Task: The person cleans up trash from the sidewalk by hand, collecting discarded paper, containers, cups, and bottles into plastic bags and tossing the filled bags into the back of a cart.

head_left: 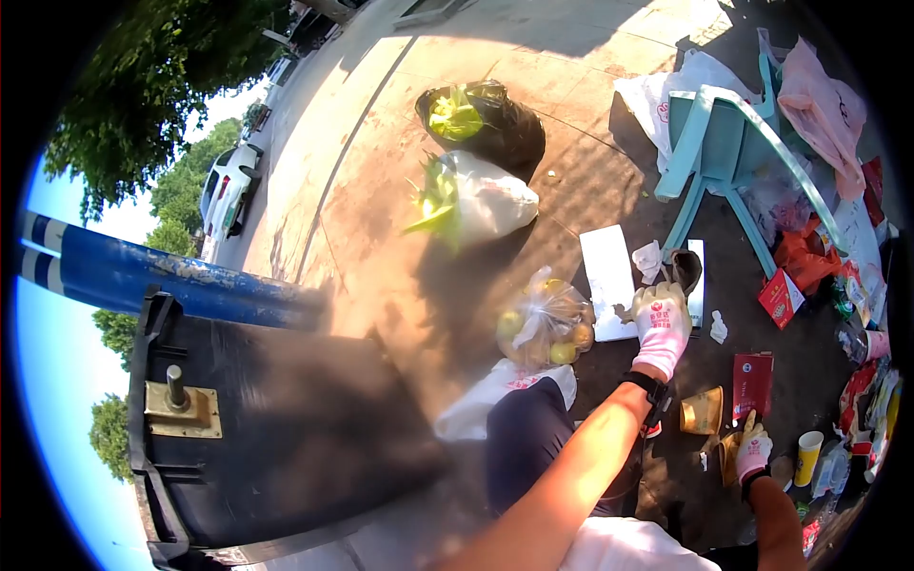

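Observation:
My left hand (pixel 660 326), in a white and pink glove with a dark watch at the wrist, is closed on the edge of a dark brown container (pixel 684 270). Beside it are a white sheet (pixel 607 276) and a crumpled white tissue (pixel 647 261). Lower right, my gloved right hand (pixel 754 449) has one finger stretched toward a red box (pixel 752 385); its other fingers are closed at a brown piece (pixel 730 459), their grip partly hidden. Another brown container (pixel 702 411) lies between the hands. A yellow cup (pixel 808 457) stands right of my right hand.
A bag of fruit (pixel 543 324) lies left of my left hand. Farther off are a black bag (pixel 509 128) and a white bag (pixel 495 195) with greens. A tipped teal chair (pixel 728 143) and mixed litter fill the right. A large black bin (pixel 276 428) is at left.

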`<state>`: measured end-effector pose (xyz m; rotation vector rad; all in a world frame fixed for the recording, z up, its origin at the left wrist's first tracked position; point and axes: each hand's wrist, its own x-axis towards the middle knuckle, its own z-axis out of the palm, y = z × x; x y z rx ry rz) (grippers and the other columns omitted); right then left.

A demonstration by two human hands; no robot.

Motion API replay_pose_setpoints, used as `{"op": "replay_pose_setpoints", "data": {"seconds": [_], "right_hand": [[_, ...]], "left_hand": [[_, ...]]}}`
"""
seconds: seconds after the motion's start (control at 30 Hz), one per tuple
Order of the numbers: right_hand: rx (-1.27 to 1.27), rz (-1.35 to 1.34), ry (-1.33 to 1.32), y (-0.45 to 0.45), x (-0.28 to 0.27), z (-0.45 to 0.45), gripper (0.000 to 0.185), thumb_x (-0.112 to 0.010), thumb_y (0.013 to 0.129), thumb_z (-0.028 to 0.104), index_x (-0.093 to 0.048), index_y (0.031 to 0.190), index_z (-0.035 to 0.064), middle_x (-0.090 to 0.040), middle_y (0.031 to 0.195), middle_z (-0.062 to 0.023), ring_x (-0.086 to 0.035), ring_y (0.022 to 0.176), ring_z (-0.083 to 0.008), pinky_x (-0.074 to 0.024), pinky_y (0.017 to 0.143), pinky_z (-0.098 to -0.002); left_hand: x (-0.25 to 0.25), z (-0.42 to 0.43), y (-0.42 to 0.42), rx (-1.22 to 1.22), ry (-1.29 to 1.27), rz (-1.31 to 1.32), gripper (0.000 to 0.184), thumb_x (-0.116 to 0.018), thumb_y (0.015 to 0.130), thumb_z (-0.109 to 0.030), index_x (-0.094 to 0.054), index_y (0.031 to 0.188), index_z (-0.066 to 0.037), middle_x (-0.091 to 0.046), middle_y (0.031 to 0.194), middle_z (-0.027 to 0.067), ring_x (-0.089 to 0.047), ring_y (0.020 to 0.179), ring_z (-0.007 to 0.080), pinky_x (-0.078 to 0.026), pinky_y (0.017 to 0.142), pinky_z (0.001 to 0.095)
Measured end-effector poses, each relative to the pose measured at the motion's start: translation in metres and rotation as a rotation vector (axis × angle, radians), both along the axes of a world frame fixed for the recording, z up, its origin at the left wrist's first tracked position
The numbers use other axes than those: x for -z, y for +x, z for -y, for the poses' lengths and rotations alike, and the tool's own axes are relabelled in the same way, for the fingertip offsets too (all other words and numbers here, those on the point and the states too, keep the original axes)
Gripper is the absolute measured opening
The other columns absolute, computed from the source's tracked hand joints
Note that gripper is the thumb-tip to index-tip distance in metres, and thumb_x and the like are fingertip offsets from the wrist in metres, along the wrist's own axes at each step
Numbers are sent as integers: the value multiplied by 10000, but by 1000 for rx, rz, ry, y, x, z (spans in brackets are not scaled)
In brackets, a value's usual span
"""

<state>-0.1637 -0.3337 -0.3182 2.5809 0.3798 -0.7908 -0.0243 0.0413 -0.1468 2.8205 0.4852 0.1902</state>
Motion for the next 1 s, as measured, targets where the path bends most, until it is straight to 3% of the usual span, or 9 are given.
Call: {"op": "replay_pose_setpoints", "data": {"seconds": [0.1,0.17,0.27,0.37,0.5,0.6,0.83,0.93,1.0], "right_hand": [[25,-64,-44,8,-9,-5,814,-620,1017,224,-160,1677,98,-605,1176,-70,-671,993,-193,-575,834,-332],[18,-60,-56,8,-10,-6,788,-596,1025,198,-166,1679,112,-608,1181,-68,-675,988,-191,-578,826,-328],[47,-49,-45,8,8,-2,843,-639,1009,281,-156,1681,117,-615,1190,-74,-687,1004,-203,-579,855,-343],[57,-70,-23,7,9,3,892,-659,987,364,-151,1685,138,-611,1169,-49,-675,979,-195,-566,816,-389],[144,-111,122,12,-12,-2,812,-604,1005,474,-279,1650,102,-657,1219,-132,-701,1022,-282,-568,841,-444],[133,-129,66,13,-20,-5,744,-563,1026,427,-294,1645,114,-644,1249,-134,-680,1068,-293,-533,905,-472],[233,-116,180,15,-57,-16,656,-506,1044,376,-336,1642,167,-648,1301,-116,-672,1119,-280,-517,924,-450],[266,-150,181,14,-56,-11,638,-515,1043,255,-320,1649,222,-645,1335,-103,-691,1118,-277,-529,923,-434],[277,6,264,4,-67,-10,511,-580,1001,212,-527,1509,191,-677,1285,-120,-690,1139,-302,-524,917,-451]], "left_hand": [[-43,22,-25,139,-99,-405,198,-686,894,-216,-753,1051,-116,-733,1150,96,-684,1133,281,-491,955,433],[-57,35,-44,255,-294,-717,364,-695,915,-290,-724,1242,-135,-709,1292,95,-657,1250,266,-470,1025,430],[-82,43,-57,707,-107,-943,597,-594,977,-422,-522,1475,-100,-554,1497,154,-567,1360,358,-413,1094,531],[-160,30,-44,800,-182,-780,497,-618,962,-388,-635,1347,-75,-660,1316,187,-624,1251,355,-445,1072,483],[-232,11,-18,897,30,218,323,-668,895,-235,-662,1126,-10,-633,993,144,-627,924,300,-491,872,433],[-260,35,29,970,313,187,241,-689,848,-187,-660,1048,-56,-636,968,88,-638,937,267,-499,867,389],[-237,107,44,1378,277,239,209,-720,808,-155,-653,997,-95,-650,978,70,-656,969,254,-511,877,389],[-274,130,6,1494,131,96,321,-780,783,-209,-668,1063,-99,-688,1094,77,-679,1049,253,-523,887,404],[-299,134,-26,1572,80,13,321,-777,785,-195,-670,1069,-93,-691,1096,84,-682,1045,261,-527,885,407]]}}
